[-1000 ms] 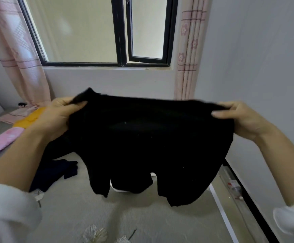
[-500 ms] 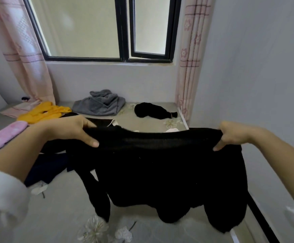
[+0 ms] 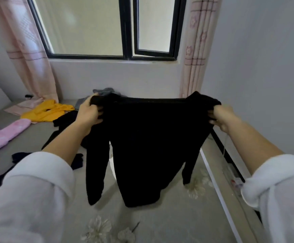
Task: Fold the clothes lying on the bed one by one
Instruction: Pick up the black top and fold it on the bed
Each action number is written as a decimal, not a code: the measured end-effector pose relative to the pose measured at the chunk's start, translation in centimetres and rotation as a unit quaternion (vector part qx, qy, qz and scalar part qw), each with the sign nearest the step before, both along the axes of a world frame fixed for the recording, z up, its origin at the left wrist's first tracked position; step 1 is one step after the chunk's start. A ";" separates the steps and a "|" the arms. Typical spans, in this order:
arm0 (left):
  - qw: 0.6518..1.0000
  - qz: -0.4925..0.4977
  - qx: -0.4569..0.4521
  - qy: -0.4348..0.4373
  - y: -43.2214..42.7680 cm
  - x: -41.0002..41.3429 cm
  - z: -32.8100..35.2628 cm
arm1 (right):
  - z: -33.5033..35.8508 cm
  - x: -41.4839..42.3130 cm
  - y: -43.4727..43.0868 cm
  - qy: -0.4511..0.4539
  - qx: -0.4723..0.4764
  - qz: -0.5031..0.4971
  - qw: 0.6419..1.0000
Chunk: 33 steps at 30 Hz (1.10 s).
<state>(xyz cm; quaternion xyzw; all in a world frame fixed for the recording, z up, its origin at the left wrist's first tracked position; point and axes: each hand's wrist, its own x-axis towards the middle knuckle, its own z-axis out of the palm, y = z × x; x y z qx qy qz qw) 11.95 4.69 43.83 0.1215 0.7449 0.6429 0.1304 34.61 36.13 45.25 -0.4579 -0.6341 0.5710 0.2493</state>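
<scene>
A black long-sleeved top (image 3: 153,137) hangs spread out in the air over the grey bed (image 3: 169,218). My left hand (image 3: 90,114) grips its left shoulder and my right hand (image 3: 221,116) grips its right shoulder. Both sleeves dangle down at the sides, and the hem hangs just above the sheet. The top hides the middle of the bed behind it.
More clothes lie on the bed to the left: a yellow garment (image 3: 48,111), a pink one (image 3: 1,135), dark pieces (image 3: 67,120) and a grey one (image 3: 104,92) at the far end. A wall runs close on the right, and a window with pink curtains stands ahead.
Both hands have lifted the black top higher and stretched it wider, so it now hangs straight with both sleeves dangling. The hands shifted their hold out to the shoulders.
</scene>
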 end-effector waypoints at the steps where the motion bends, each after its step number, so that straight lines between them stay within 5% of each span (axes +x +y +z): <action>1: 0.999 0.010 0.026 0.045 0.0 -0.2 0.0 | 0.3 -0.1 0.0 0.027 0.030 -0.007 0.999; 5: 0.974 0.039 0.014 0.223 -1.8 0.7 -1.0 | -0.4 0.9 -1.5 0.042 0.207 0.039 0.977; 11: 0.965 0.083 0.016 0.249 -6.8 2.9 -5.1 | -4.6 2.8 -5.1 0.058 0.275 0.105 0.954; 21: 0.974 0.060 -0.216 0.026 -15.4 12.7 -25.6 | -23.6 9.3 -10.4 -0.155 0.115 0.229 0.954; 26: 0.937 0.011 -0.327 -0.122 -18.9 16.8 -34.4 | -32.9 12.7 -13.6 -0.305 0.057 0.314 0.897; 33: 0.878 -0.035 -0.448 -0.164 -21.7 20.1 -41.4 | -41.3 16.7 -15.8 -0.466 0.093 0.402 0.783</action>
